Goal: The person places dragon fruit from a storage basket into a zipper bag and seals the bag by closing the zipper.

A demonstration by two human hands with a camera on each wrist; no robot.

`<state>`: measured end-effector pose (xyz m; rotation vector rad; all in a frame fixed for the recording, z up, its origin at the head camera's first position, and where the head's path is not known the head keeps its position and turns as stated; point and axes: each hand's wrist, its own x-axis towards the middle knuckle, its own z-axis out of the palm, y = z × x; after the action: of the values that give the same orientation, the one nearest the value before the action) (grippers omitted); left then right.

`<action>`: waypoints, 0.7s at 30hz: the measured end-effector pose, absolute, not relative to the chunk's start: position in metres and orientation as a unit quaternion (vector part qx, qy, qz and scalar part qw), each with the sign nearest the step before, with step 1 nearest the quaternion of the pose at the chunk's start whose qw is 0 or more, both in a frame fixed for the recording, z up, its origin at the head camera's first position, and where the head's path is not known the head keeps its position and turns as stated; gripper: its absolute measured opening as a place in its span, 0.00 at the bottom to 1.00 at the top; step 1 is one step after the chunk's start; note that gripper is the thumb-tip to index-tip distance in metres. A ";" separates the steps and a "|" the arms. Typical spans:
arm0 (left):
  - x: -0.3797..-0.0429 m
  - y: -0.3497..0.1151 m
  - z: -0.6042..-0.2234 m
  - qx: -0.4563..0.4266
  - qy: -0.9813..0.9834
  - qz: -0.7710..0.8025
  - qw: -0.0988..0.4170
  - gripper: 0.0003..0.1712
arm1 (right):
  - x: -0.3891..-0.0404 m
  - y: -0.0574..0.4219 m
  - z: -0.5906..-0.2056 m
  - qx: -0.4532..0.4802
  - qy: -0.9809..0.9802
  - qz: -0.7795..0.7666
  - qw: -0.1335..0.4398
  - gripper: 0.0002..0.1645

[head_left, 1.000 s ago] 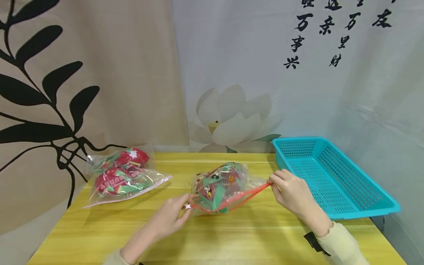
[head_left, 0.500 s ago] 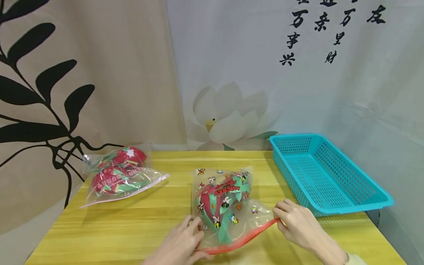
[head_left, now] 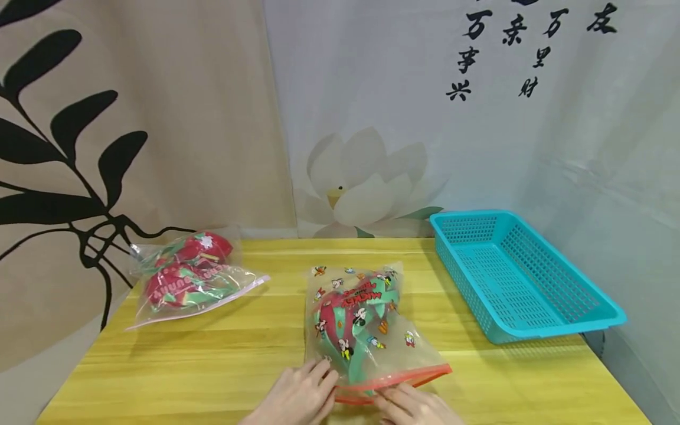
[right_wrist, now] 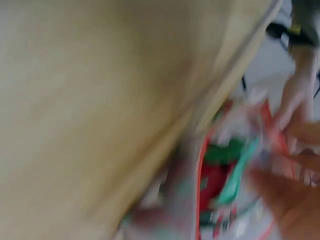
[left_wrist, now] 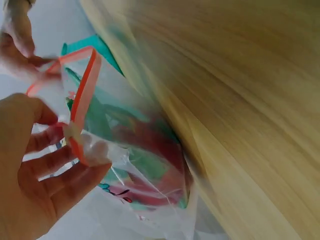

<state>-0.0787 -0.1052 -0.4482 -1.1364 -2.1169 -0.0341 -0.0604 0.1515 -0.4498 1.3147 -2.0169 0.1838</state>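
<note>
A clear zip bag [head_left: 393, 354] printed with cartoon figures lies on the table, its red zip edge [head_left: 417, 376] towards me. Inside is a bundled red and green item [head_left: 340, 316], its kind unclear through the plastic. My left hand [head_left: 300, 392] pinches the bag at its mouth; thumb and fingers close on the red strip in the left wrist view. My right hand [head_left: 414, 407] is at the same mouth, fingers extended over the red edge, blurred in the right wrist view. That view shows the mouth parted, with red and green material [right_wrist: 215, 182] within.
Another clear zip bag [head_left: 234, 292] with a pale pink edge and red and green contents lies at the back left. A blue perforated plastic basket [head_left: 483, 321] stands at the right on the wooden table [head_left: 212, 360]. Printed curtains [head_left: 212, 118] hang behind the table.
The bag has been laid flatter, its mouth drawn towards me. My right hand has let go of the right corner and moved left along the red edge, close to my left hand.
</note>
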 end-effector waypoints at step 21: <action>-0.060 -0.105 -0.452 -0.249 -0.944 -0.016 0.218 0.20 | -0.087 0.088 -0.459 0.358 -0.856 -0.135 0.348 0.32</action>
<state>-0.0597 -0.1055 -0.4521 -0.6882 -2.6123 -0.0443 -0.0870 0.0884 -0.4589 0.9291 -2.2185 -0.3509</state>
